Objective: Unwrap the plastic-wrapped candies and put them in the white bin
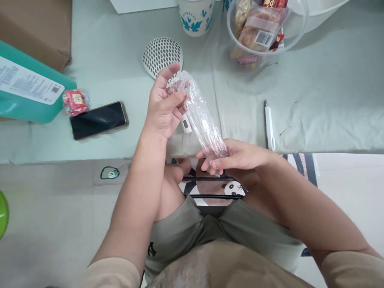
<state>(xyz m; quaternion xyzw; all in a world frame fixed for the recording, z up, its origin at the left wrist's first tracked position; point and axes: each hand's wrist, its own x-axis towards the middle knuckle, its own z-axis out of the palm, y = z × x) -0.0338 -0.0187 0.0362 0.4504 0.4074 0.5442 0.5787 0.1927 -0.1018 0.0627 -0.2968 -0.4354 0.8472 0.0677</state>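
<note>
A crumpled clear plastic bag (201, 116) stretches at a slant between my two hands, over the table's front edge. My left hand (164, 104) pinches its upper end between thumb and fingers. At the lower end, my right hand (232, 156) has its thumb and fingers closed around the plastic. Behind my left hand lies a white oval head full of holes (162, 56), face up on the cloth. A white handle end with a dark slot (186, 124) shows below that hand; the stretch between the two is hidden.
On the left are a phone (99, 121), a red snack packet (75, 101), a teal jug (33, 86) and a cardboard box (39, 30). A slim white pen-like tool (269, 127) lies right. Behind stand a paper cup (196, 18) and a clear tub (229, 24) of packaged snacks.
</note>
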